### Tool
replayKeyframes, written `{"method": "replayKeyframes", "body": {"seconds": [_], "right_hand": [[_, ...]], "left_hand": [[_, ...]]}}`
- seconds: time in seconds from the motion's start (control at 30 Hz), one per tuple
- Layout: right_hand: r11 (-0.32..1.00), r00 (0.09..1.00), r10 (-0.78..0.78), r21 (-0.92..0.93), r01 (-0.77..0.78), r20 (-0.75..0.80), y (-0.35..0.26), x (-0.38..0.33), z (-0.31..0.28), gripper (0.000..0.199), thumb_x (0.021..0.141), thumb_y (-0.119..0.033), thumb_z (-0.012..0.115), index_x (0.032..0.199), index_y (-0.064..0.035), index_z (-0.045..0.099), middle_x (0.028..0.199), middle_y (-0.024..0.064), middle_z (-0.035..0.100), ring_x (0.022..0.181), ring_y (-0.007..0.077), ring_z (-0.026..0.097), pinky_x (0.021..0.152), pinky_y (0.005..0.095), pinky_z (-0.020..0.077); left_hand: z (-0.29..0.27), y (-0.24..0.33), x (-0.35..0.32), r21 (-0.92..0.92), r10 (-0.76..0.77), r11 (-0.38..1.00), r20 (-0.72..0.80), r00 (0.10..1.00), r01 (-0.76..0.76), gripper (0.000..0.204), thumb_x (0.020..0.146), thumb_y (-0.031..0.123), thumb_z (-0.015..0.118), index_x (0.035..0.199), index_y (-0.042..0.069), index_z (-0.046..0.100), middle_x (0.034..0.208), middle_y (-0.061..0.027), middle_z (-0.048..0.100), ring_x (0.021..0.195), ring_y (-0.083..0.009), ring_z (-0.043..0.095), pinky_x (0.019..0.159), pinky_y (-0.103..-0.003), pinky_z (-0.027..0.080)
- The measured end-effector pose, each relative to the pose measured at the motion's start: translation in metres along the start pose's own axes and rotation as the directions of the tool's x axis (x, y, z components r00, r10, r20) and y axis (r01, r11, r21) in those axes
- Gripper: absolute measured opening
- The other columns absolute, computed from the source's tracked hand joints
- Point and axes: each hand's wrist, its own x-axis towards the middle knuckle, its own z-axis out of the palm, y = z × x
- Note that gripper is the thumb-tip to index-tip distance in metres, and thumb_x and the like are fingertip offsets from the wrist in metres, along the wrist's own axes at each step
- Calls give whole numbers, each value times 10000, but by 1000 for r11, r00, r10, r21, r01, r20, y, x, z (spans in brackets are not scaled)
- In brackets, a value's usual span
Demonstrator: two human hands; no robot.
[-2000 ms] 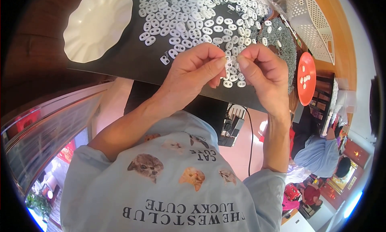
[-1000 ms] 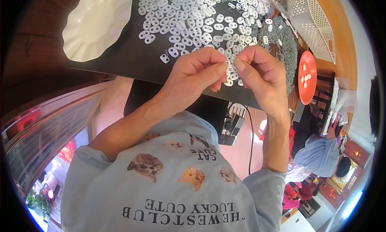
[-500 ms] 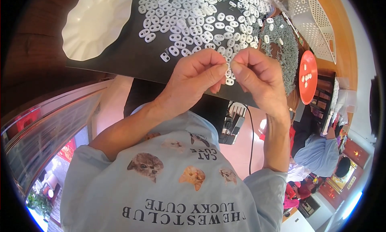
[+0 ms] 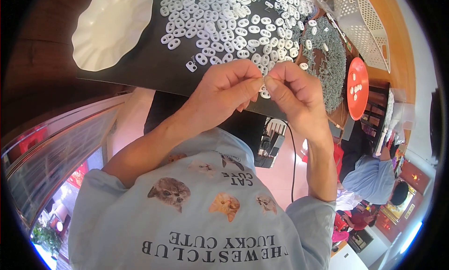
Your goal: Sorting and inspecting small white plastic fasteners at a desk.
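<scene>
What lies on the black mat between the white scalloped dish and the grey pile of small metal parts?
In the head view, a spread of small white oval pieces covers the black mat between the white scalloped dish and the grey pile.

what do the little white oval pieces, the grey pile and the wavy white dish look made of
White oval pieces: likely moulded plastic, matte, identical with two holes each. Grey pile: probably small metal parts, dull silvery grey; too small to be sure. Wavy white dish: plastic or glazed ceramic, smooth with a soft sheen.

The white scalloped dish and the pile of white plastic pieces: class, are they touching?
Apart. The head view shows bare black mat between the dish and the nearest white pieces.
</scene>
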Motion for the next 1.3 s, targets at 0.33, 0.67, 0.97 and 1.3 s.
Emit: {"method": "replayKeyframes", "body": {"seconds": [0.33, 0.67, 0.97, 1.3], "right_hand": [[977, 995, 81, 193, -91, 58, 6, 2, -1, 93, 940, -100, 576, 891, -22, 567, 697, -54, 471, 600, 18, 393, 511, 191, 321], [937, 986, -162, -305, 169, 51, 17, 46, -27, 133, 940, -126, 570, 999, -9, 588, 813, -22, 521, 714, 70, 491, 605, 235, 406], [496, 939, -276, -807, 322, 206, 29, 101, -25, 145, 850, -119, 615, 966, -40, 580, 826, 97, 544, 761, 259, 610, 654, 373, 477], [431, 933, -287, -840, 329, 217, 30, 110, -20, 135, 826, -145, 614, 907, -40, 592, 851, 96, 586, 777, 307, 621, 674, 397, 498]], "left_hand": [[1, 3, -1, -122, 5, 992, -56, 998, -12, 133, 953, 154, 560, 904, 36, 596, 747, 5, 570, 618, -29, 494, 536, -192, 410], [-11, 11, 1, 12, -1, 1000, -95, 995, 2, 134, 958, 157, 561, 933, 29, 590, 759, -9, 576, 622, -53, 515, 550, -205, 425], [-15, 8, -3, 35, -11, 999, -176, 984, 17, 122, 959, 145, 559, 930, 30, 587, 760, -8, 575, 626, -57, 513, 571, -206, 427], [-14, 9, -5, 18, -16, 1000, -176, 984, 19, 132, 962, 157, 554, 947, 30, 586, 789, -18, 594, 659, -72, 541, 607, -216, 453]]}}
